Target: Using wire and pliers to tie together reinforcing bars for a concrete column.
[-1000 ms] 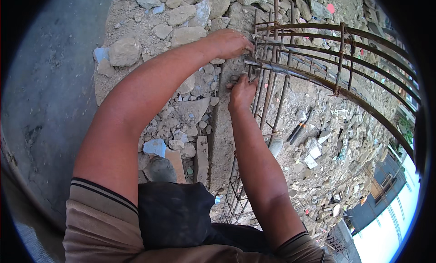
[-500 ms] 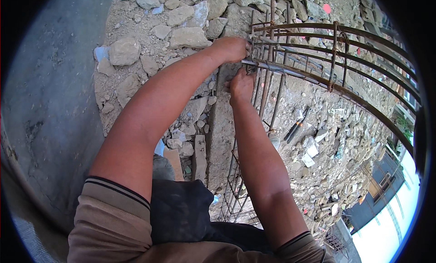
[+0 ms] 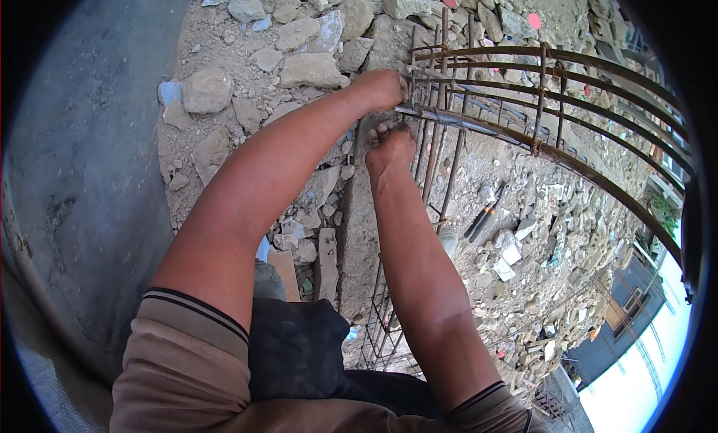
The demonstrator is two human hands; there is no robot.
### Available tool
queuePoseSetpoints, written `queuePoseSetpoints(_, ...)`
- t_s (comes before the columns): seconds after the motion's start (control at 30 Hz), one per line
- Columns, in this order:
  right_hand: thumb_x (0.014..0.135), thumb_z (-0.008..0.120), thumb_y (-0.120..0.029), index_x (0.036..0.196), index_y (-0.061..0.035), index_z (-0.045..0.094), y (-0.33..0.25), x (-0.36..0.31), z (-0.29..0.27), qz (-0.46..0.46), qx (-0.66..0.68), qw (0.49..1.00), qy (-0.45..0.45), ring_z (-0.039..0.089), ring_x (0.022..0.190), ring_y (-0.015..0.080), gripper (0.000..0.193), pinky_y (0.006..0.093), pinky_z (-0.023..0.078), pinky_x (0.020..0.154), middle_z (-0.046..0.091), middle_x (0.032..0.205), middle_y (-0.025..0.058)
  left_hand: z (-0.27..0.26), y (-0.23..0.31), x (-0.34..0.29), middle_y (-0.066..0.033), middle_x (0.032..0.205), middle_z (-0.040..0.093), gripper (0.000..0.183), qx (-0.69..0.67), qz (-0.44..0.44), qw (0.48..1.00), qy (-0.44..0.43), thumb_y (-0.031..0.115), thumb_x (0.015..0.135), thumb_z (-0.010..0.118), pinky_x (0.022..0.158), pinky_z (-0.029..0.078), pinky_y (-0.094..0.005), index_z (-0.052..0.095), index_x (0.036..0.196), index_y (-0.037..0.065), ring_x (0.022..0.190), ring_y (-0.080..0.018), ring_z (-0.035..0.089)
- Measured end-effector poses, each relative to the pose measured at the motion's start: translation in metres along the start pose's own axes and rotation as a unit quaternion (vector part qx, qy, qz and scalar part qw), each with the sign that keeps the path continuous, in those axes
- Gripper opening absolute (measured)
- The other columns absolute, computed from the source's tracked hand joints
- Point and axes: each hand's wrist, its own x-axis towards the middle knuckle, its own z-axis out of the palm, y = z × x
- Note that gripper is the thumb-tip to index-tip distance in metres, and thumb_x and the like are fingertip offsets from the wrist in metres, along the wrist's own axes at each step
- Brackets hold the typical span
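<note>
The bar ends of the rebar cage (image 3: 540, 96) are near the left hand (image 3: 384, 90) and the right hand (image 3: 391, 144). Both are curled; whether these 2 grips hold something, it cannot be told. Pliers (image 3: 489, 207) lie on the ground (image 3: 479, 171).

An outdoor construction site: rusty rebar cage (image 3: 540, 96) at upper right, stone rubble (image 3: 310, 70) at upper center, grey building (image 3: 604, 349) at lower right.
</note>
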Motion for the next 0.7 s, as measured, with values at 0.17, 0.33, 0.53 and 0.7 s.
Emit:
queuePoseSetpoints(0.17,0.099,0.042,-0.021,0.088,-0.0149,0.05,0.008,0.013,0.007,0.029,0.126,0.992,-0.002,0.046,0.062,0.0119,0.015,0.0296,0.043,0.057,0.049,0.073,-0.003,-0.002,-0.015,-0.007,-0.0202,0.112,0.067,0.035,0.011,0.018,1.0,0.003,0.029,0.09,0.056,0.089,0.049,-0.0448,0.067,0.117,0.009,0.101,-0.0397,0.063)
queuePoseSetpoints(0.33,0.1,0.044,-0.023,0.086,-0.0147,0.05,0.005,0.0,0.001,-0.02,0.095,0.994,0.046,0.047,0.065,0.011,0.018,0.0277,0.044,0.058,0.05,0.074,-0.003,0.017,-0.017,-0.04,-0.0252,0.111,0.065,0.035,-0.072,-0.001,0.98,0.187,0.026,0.092,0.057,0.09,0.048,-0.0457,0.065,0.117,0.003,0.103,-0.0406,0.063)
queuePoseSetpoints(0.53,0.102,0.049,-0.028,0.088,-0.013,0.053,0.014,0.008,-0.005,0.006,0.174,0.985,0.008,0.047,0.065,0.0113,0.021,0.0273,0.044,0.059,0.049,0.073,-0.0027,-0.001,-0.016,-0.025,-0.0225,0.106,0.068,0.031,-0.069,0.032,0.993,0.085,0.021,0.089,0.061,0.086,0.051,-0.0425,0.069,0.115,0.007,0.098,-0.0386,0.066)
queuePoseSetpoints(0.7,0.102,0.052,-0.03,0.089,-0.0116,0.054,0.016,-0.003,-0.005,-0.042,0.125,0.991,0.032,0.045,0.064,0.0112,0.023,0.0273,0.043,0.058,0.047,0.071,-0.0026,-0.008,0.002,-0.02,-0.0203,0.107,0.069,0.029,-0.066,0.015,0.996,0.063,0.02,0.087,0.059,0.087,0.051,-0.0404,0.071,0.111,0.008,0.097,-0.0373,0.066)
